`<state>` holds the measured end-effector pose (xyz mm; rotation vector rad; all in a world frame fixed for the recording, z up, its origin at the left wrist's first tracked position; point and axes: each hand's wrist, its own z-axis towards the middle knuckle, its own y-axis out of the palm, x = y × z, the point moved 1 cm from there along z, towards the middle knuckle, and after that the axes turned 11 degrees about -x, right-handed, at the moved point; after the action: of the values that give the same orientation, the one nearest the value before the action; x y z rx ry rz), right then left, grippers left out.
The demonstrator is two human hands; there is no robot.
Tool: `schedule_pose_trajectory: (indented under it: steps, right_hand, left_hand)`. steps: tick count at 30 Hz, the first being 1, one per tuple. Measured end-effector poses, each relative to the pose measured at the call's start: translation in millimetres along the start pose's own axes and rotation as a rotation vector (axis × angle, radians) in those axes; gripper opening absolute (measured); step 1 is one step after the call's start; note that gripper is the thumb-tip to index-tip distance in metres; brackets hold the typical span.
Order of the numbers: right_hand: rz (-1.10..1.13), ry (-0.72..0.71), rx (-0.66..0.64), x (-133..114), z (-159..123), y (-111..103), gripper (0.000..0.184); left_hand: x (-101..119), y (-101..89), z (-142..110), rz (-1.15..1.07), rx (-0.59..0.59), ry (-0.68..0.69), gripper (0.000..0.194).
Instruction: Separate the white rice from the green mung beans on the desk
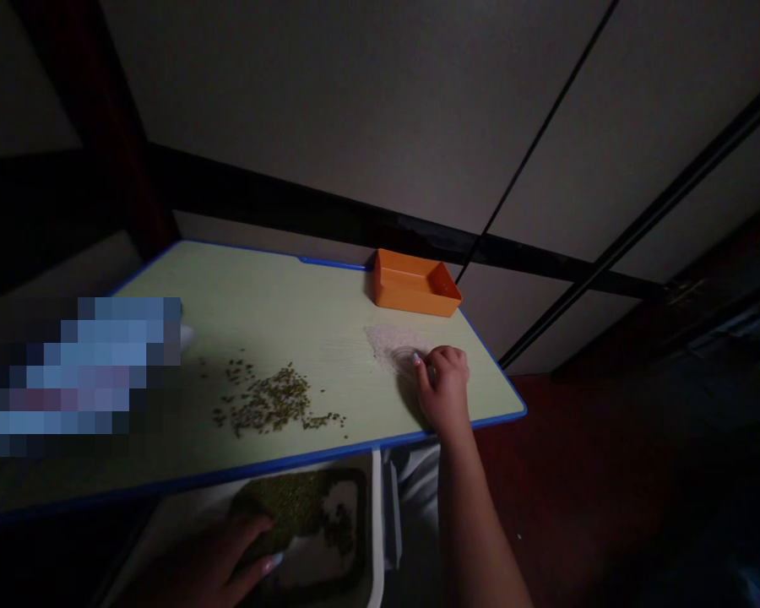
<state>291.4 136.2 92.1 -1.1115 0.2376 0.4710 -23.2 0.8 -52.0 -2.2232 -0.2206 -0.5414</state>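
Observation:
My right hand (444, 388) is closed on a clear, round-rimmed piece (406, 355), perhaps a small cup or lid, at the right part of the table. Under and beside it lies a patch of fine whitish grains (380, 339). My left hand (225, 553) is low in the picture, over a white bin (376, 515) below the table's front edge. Its thumb and a finger stretch out apart, with nothing seen between them. Green granules (291, 502) lie heaped in the bin near these fingertips. A scattered pile of green and brownish bits (275, 401) covers the table's front middle.
An orange open box (415, 287) stands at the table's back right, beside the wall panels. Blue edging (291, 462) runs round the pale table (259, 291). A pixelated patch hides what is at the left. Reddish floor (545, 473) shows at right.

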Motion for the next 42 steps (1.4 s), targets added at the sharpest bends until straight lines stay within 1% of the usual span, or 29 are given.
schedule_pose_trajectory:
  steps: [2, 4, 8, 11, 14, 21, 24, 29, 37, 42]
  right_hand:
    - [-0.004, 0.005, -0.008, 0, 1, 1, 0.021]
    - [-0.011, 0.007, -0.023, -2, 2, 2, 0.02]
    - [-0.031, 0.004, -0.047, -6, 2, 1, 0.018]
    - [-0.042, 0.01, -0.052, -7, 3, 1, 0.017]
    - [-0.038, 0.026, -0.047, -7, 4, 1, 0.017]
    - [0.013, 0.062, -0.039, -5, 4, 1, 0.018]
    - [0.034, 0.111, -0.014, -2, 4, 2, 0.019]
    - [0.066, 0.191, 0.048, 2, 4, 3, 0.021]
    - [0.099, 0.2, 0.059, 2, 2, 2, 0.021]
    - [0.103, 0.195, 0.05, 2, 1, 2, 0.02]
  left_hand:
    - [11, -12.9, -6, 0.017, 0.009, 0.009, 0.052]
    - [18, -20.9, -7, 0.037, 0.008, 0.016, 0.048]
    - [29, -30.7, -4, 0.096, 0.028, 0.013, 0.035]
    - [40, -34.9, 1, 0.145, 0.018, -0.01, 0.029]
    - [45, -35.4, 2, 0.178, 0.003, -0.035, 0.029]
    - [42, -31.7, -5, 0.167, -0.012, -0.054, 0.03]
    - [44, -31.2, -7, 0.156, -0.012, -0.035, 0.029]
    - [50, -28.9, -6, 0.162, -0.001, -0.039, 0.038]
    - [47, -27.1, 0, 0.182, 0.011, -0.026, 0.048]
    - [53, -26.2, -4, 0.182, -0.01, -0.015, 0.047]
